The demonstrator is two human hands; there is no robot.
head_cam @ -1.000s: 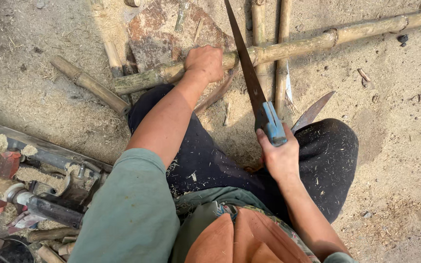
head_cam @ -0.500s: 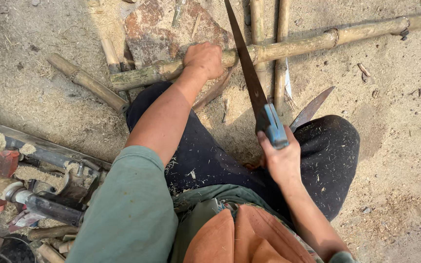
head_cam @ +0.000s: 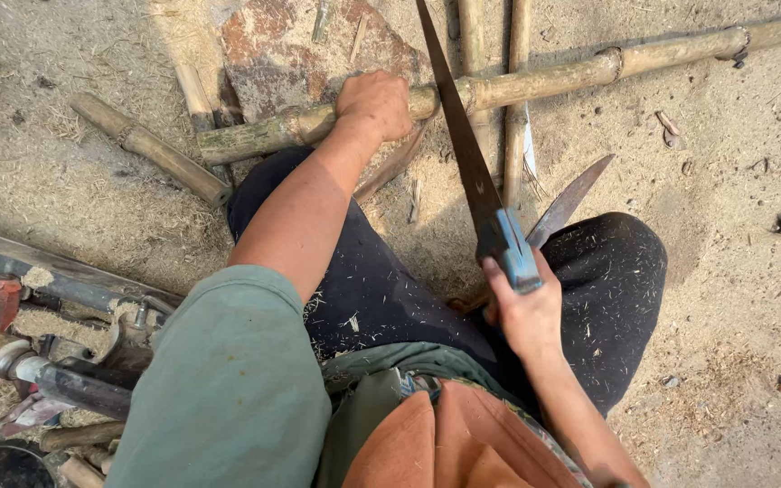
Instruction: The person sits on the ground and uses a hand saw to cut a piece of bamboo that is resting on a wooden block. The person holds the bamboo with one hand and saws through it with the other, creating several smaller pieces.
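Bamboo pole (head_cam: 571, 77) lies on the sandy ground (head_cam: 725, 271), running from the far right corner of the view down leftward across a flat reddish stone slab (head_cam: 273, 54). One node ring shows right of the cut point.

Left hand (head_cam: 374, 104) is closed fully around the pole, knuckles up, just left of the saw blade; pole passes through the fist and comes out on both sides.

Hand saw (head_cam: 467, 158): long dark blade, blue handle. Blade crosses the pole at a steep angle, edge touching it just right of the left hand. Right hand (head_cam: 526, 312) is wrapped tight around the blue handle, nearer the body, above the right knee.

Second blade, a knife (head_cam: 571, 199) with a pointed tip, lies by the right knee, just right of the saw handle; its grip is hidden.

Two thinner bamboo sticks (head_cam: 517, 136) lie under the pole, pointing away from the body. A short bamboo offcut (head_cam: 151, 149) lies apart on the left. Metal tools (head_cam: 56, 361) dusted with sawdust sit at the near left edge. No containers seen.
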